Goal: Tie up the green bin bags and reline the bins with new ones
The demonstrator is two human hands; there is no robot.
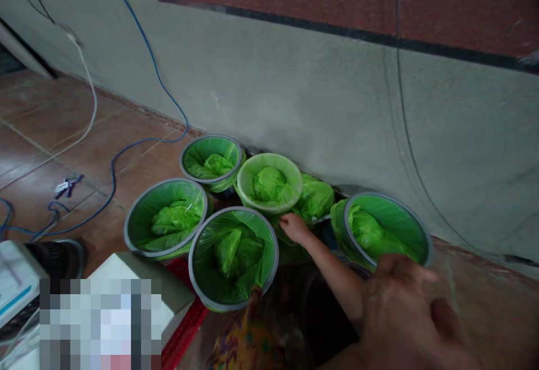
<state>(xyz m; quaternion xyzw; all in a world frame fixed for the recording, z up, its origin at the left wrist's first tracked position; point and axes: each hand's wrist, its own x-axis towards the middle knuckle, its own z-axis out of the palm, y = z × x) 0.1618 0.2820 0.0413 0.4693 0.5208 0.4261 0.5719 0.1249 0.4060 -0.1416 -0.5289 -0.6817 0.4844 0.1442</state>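
Note:
My right hand (400, 308) is large and blurred in the lower right foreground. One finger stretches to the right and another shows apart below it, with nothing visible in its grasp. Just beyond it stands a grey-rimmed bin (424, 241) lined with a green plastic bag (370, 232). My left hand does not show. Another person's arm (332, 269) reaches from beside my hand to the lined bins, its hand (295, 228) close below a pale-rimmed bin (295, 190). A second hand of a person (254, 296) meets the rim of the front bin (191, 269).
More bag-lined bins (182, 159) (128, 221) cluster by the wall (295, 89). A white box (126, 269) and a red edge (185, 328) lie at lower left. A blue cable (113, 170) crosses the tiled floor; a small tool (68, 186) lies there.

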